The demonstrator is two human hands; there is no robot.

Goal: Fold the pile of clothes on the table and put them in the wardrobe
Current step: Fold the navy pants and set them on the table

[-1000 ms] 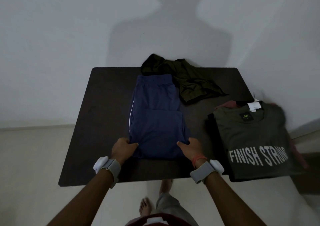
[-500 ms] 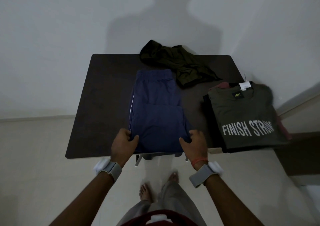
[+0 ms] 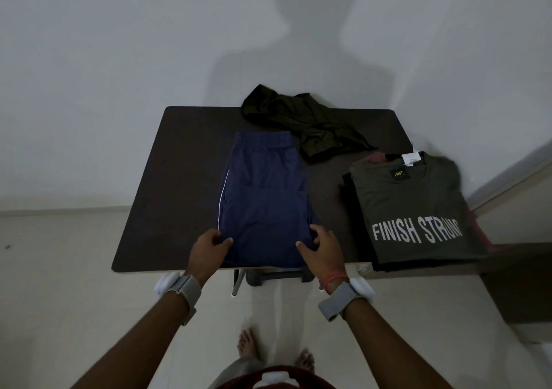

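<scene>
The dark table (image 3: pixel 179 179) stands against a pale wall, its near edge towards the person. On its right side, reaching the near right corner, lies a stack of folded clothes topped by an olive T-shirt (image 3: pixel 418 197) printed with "FINISH STRONG", and a reddish garment shows from under the stack's right and far edges. In the middle of the table lie the navy trousers (image 3: pixel 263 197), folded into a long rectangle. Their waistband points to the far edge, a white stripe runs down their left side, and their near end is at the near edge. At the far edge, just beyond the trousers and towards the right, is a crumpled dark green garment (image 3: pixel 298 120), not folded. The left hand (image 3: pixel 209 250) pinches the trousers' near left corner with the thumb on top, and the right hand (image 3: pixel 321 248) grips the near right corner the same way. Each wrist wears a grey band (image 3: pixel 182 291).
</scene>
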